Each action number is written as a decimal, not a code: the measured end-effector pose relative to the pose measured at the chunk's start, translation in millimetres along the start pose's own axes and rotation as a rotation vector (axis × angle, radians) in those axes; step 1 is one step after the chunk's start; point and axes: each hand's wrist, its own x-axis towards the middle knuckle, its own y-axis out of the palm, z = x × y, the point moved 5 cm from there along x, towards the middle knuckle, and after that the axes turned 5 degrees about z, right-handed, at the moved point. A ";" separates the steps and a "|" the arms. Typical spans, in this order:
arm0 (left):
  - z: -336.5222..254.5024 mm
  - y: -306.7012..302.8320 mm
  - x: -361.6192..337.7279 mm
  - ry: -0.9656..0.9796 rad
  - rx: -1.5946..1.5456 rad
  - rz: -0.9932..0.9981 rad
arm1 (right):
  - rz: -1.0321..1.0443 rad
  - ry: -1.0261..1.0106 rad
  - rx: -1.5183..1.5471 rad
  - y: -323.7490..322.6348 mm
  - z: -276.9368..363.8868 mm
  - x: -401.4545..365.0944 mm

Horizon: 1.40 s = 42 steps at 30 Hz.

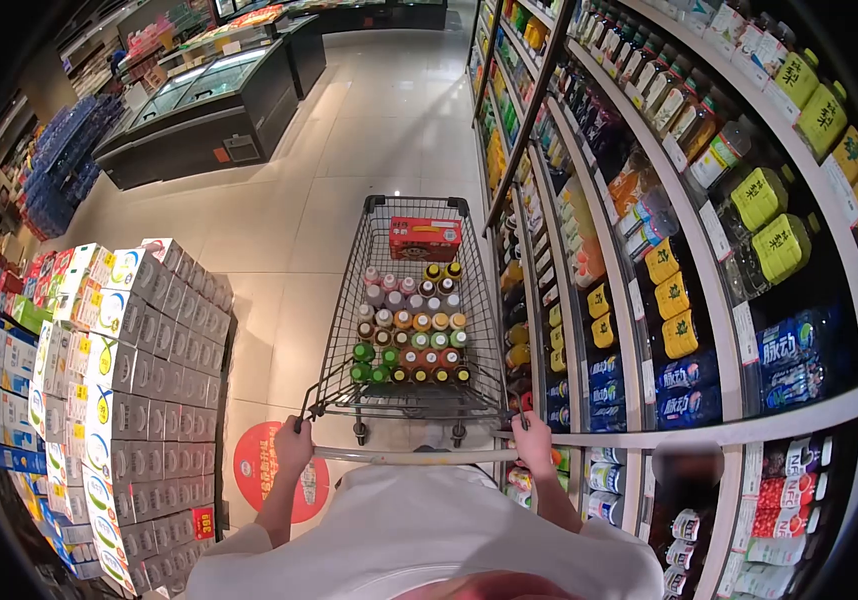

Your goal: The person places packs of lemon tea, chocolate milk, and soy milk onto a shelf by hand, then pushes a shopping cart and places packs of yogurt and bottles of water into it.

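Note:
A wire shopping cart stands in front of me. My left hand is closed around the left end of its frame, beside the pale handle bar. On the opposite end, my right hand grips the cart in the same way. Several rows of capped drink bottles stand upright in the basket, with green, white, brown and orange colours among them. At the basket's far end is a red box with a picture on its front. The bottles' lower parts are mostly hidden.
Close on the right runs a tall shelf of bottled drinks. Stacked cartons rise on the left. Farther ahead stands a dark chest freezer, with blue bottle packs left of it. Tiled floor leads forward; a red floor sticker lies near my left arm.

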 end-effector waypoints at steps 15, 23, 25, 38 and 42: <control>-61.6 5.7 58.7 -0.063 0.057 -0.113 | 0.002 -0.116 -0.019 -14.7 45.5 94.3; -78.7 14.8 105.6 -0.026 -0.035 -0.191 | 0.086 -0.072 -0.108 -21.4 84.1 146.5; -89.1 14.3 118.6 -0.048 -0.065 -0.179 | 0.112 -0.103 -0.120 -20.1 89.5 164.6; -124.9 28.7 225.9 -0.050 -0.176 -0.071 | -0.028 0.013 -0.292 -21.8 135.1 258.5; -135.9 34.2 255.6 -0.038 -0.210 -0.029 | -0.071 -0.003 -0.357 -21.4 148.0 289.3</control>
